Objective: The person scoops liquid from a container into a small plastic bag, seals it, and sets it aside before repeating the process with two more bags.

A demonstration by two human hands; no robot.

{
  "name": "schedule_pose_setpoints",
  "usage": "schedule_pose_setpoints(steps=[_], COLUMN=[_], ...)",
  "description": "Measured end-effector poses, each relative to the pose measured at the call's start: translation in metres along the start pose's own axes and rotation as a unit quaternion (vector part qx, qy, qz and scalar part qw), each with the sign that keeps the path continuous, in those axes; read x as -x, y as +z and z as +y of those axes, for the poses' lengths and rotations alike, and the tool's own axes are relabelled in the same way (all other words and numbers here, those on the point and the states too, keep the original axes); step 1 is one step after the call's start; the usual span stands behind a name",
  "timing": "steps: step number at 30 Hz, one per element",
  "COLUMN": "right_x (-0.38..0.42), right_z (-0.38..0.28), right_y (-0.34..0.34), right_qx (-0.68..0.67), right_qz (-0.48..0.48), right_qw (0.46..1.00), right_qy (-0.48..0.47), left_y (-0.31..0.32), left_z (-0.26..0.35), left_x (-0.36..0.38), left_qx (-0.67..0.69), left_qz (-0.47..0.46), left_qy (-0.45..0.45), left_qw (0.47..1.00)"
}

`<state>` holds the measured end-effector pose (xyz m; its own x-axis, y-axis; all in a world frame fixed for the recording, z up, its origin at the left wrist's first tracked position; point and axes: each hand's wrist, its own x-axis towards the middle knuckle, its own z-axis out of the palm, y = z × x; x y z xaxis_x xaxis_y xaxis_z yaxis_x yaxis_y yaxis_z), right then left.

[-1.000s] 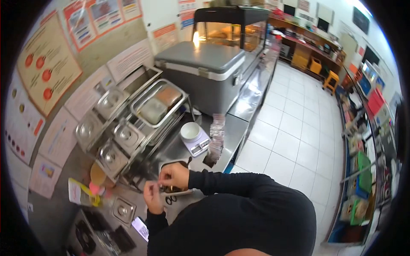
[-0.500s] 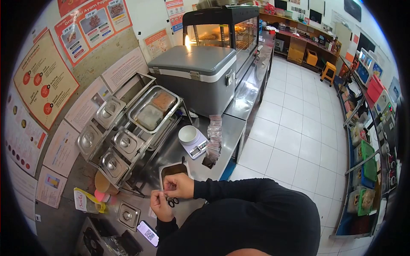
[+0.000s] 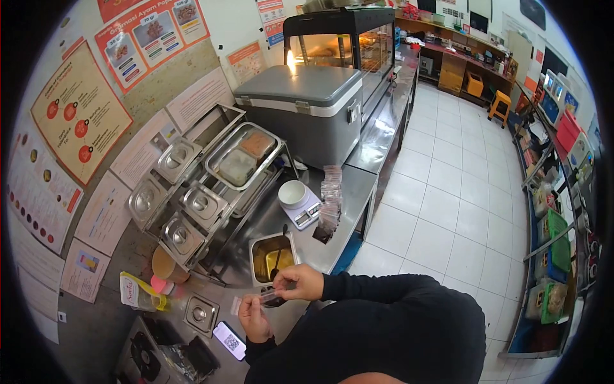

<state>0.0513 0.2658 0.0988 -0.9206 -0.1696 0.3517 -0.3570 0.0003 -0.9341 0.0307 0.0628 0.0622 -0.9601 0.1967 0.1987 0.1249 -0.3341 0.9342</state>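
Between my two hands stretches a small clear plastic bag, seen nearly edge-on. My left hand pinches one end with thumb and fingers. The other end is in the closed fingers of my right hand. Just beyond them a metal pan holds yellowish liquid and a dark-handled utensil. Farther off, a white bowl sits on a kitchen scale, beside a row of small clear bags. Dark scissors, partly hidden, lie under my hands.
A phone showing a QR code and a steel lid lie to the left, near a stove and a yellow-white pouch. A rack of lidded steel pans stands behind. Past it are a grey cooler box and a lit display warmer.
My hands have drawn apart, right hand moving rightward, so the clear bag now shows stretched between them. The camera view has shifted slightly, and more of the pan's liquid shows.
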Motion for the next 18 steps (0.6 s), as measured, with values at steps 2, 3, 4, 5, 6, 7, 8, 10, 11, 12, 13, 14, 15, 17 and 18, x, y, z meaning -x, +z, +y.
schedule_pose_setpoints(steps=[2,3,4,5,6,7,8,10,11,12,13,14,15,17,18], right_x=[0.003,0.004,0.005,0.005,0.007,0.009,0.012,0.018,0.023,0.028,0.032,0.036,0.040,0.047,0.052], right_z=[0.004,0.003,0.002,0.007,0.006,0.004,0.000,-0.013,-0.020,-0.025,-0.029,-0.031,-0.026,-0.028,-0.028], right_y=[0.001,0.000,0.001,-0.001,-0.002,-0.003,-0.003,-0.001,-0.001,0.001,0.003,0.006,0.004,0.005,0.007], right_qx=[0.069,0.099,0.129,0.179,0.203,0.227,0.251,0.292,0.316,0.328,0.339,0.349,0.354,0.370,0.377], right_qz=[-0.009,-0.007,-0.004,0.000,0.015,0.031,0.047,0.077,0.089,0.112,0.135,0.159,0.167,0.187,0.196], right_qw=[0.998,0.995,0.991,0.980,0.974,0.967,0.958,0.948,0.941,0.936,0.930,0.923,0.920,0.910,0.905], right_qy=[-0.011,-0.027,-0.042,-0.084,-0.099,-0.114,-0.127,-0.097,-0.081,-0.062,-0.044,-0.028,-0.026,-0.008,0.003], left_y=[0.001,0.003,0.001,-0.012,-0.037,-0.065,-0.085,-0.082,-0.091,-0.106,-0.111,-0.117,-0.116,-0.106,-0.098], left_z=[0.007,0.012,0.015,0.002,-0.017,-0.036,-0.042,-0.028,-0.036,-0.054,-0.055,-0.056,-0.044,-0.016,0.000], left_x=[0.002,0.003,0.004,0.004,0.007,0.012,0.017,0.038,0.051,0.069,0.079,0.083,0.084,0.083,0.085], left_qx=[-0.024,-0.042,-0.060,-0.052,-0.137,-0.219,-0.298,-0.343,-0.308,-0.271,-0.234,-0.268,-0.303,-0.353,-0.367], left_qz=[0.018,0.037,0.055,0.039,-0.041,-0.122,-0.201,-0.348,-0.394,-0.437,-0.478,-0.486,-0.493,-0.491,-0.481], left_qy=[-0.023,-0.031,-0.039,-0.021,-0.070,-0.117,-0.164,-0.289,-0.295,-0.300,-0.303,-0.294,-0.284,-0.265,-0.258], left_qw=[0.999,0.998,0.996,0.998,0.987,0.961,0.919,0.823,0.814,0.803,0.791,0.778,0.765,0.751,0.753])
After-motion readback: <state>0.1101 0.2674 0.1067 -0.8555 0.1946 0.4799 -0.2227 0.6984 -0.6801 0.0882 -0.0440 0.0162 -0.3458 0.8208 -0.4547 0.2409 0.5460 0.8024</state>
